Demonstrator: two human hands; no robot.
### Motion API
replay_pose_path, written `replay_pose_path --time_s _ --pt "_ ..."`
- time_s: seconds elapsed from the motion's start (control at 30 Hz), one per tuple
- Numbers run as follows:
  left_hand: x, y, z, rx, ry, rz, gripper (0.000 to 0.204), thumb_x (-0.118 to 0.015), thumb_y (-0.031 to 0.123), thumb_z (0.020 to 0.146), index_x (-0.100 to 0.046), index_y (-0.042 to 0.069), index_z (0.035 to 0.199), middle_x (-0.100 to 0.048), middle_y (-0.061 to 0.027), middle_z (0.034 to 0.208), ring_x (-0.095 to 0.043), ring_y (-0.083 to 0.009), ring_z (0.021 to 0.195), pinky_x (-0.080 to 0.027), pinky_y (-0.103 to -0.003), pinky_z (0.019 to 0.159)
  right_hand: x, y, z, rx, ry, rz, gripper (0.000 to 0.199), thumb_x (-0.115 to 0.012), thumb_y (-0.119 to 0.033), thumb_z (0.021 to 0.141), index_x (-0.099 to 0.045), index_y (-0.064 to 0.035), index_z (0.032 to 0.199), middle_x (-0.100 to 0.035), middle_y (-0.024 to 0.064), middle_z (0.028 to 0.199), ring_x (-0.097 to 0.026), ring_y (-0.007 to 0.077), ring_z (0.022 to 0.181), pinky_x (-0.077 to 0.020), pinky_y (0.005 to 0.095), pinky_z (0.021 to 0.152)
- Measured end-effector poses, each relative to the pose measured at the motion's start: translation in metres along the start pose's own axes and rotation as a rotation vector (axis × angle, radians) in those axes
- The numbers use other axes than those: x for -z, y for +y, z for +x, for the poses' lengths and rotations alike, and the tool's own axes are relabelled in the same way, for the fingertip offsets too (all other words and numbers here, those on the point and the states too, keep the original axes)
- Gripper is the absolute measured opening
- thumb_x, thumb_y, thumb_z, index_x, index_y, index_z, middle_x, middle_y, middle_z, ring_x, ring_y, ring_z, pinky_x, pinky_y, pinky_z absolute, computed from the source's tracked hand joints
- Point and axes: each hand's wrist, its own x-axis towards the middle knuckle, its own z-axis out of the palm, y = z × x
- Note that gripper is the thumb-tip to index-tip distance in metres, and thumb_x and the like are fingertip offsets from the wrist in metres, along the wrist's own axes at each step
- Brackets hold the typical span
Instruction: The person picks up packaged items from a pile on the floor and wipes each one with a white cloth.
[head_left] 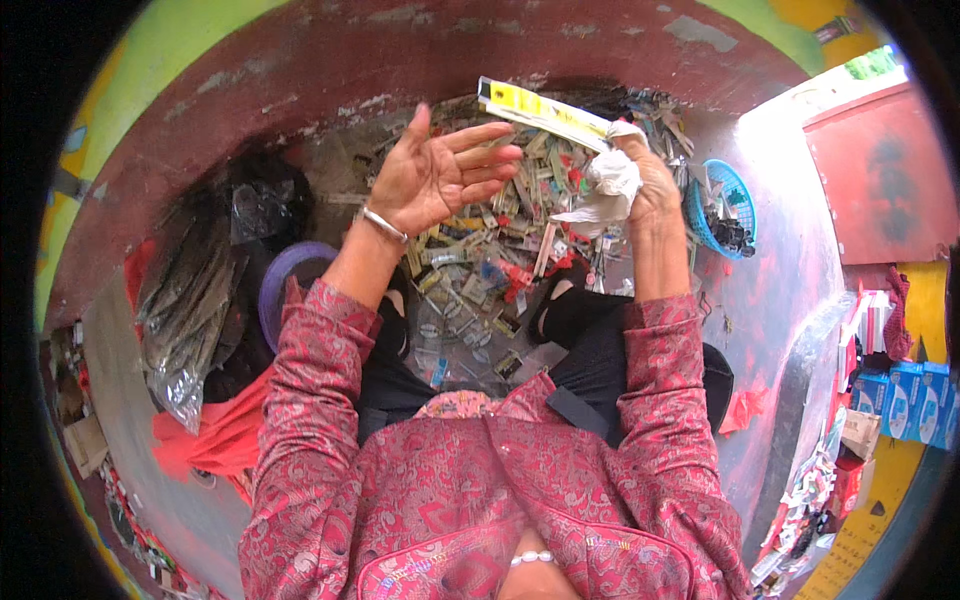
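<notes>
My right hand is closed round one end of a long, narrow yellow-and-white box. The box's dark end points up and to the left. A crumpled white wad, of thin plastic or paper, is bunched in the same hand and hangs below the box; which, I cannot tell. Empty and palm up, my left hand has its fingers stretched toward the box without clearly touching it. Beneath both hands, a loose heap of small packets and flat pieces covers the floor between my feet.
A light-blue basket with black pieces stands right of the heap. On the left are a purple basin, large clear plastic bags and red plastic sheeting. Blue boxes sit far right. A dark red wall rises ahead.
</notes>
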Motion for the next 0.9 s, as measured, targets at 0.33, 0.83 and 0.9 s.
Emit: replay_pose_path --time_s 0.33,0.83,0.9 --pt "0.013 -0.059 0.032 -0.202 0.291 0.295 0.05 -0.048 0.028 0.086 -0.03 0.007 0.129 -0.05 -0.01 0.115 -0.052 -0.0179 0.099 -0.042 -0.032 0.085 -0.036 0.09 -0.03 -0.11 0.003 0.044 0.027 -0.039 -0.019 0.091 -0.047 0.0007 0.107 -0.056 0.0104 0.1 -0.056 0.0201 0.09 -0.0469 0.032 0.077" --pt "0.021 -0.038 0.013 -0.255 0.655 0.569 0.028 -0.048 0.025 0.087 -0.053 -0.002 0.089 -0.059 -0.0108 0.076 -0.06 -0.0155 0.063 -0.05 -0.026 0.054 -0.032 0.031 -0.057 0.018 0.013 -0.708 0.016 -0.049 -0.008 0.075 -0.055 -0.0004 0.086 -0.061 0.0128 0.069 -0.058 0.0176 0.057 -0.0468 0.0281 0.052" --pt "0.018 -0.038 0.015 -0.166 0.638 0.59 0.027 -0.048 0.024 0.087 -0.053 -0.002 0.089 -0.059 -0.0093 0.072 -0.06 -0.0143 0.06 -0.05 -0.025 0.051 -0.023 0.012 -0.038 0.429 0.096 -0.575 0.013 -0.046 0.0 0.076 -0.055 0.0006 0.085 -0.058 0.008 0.067 -0.058 0.0158 0.06 -0.0471 0.0266 0.055"
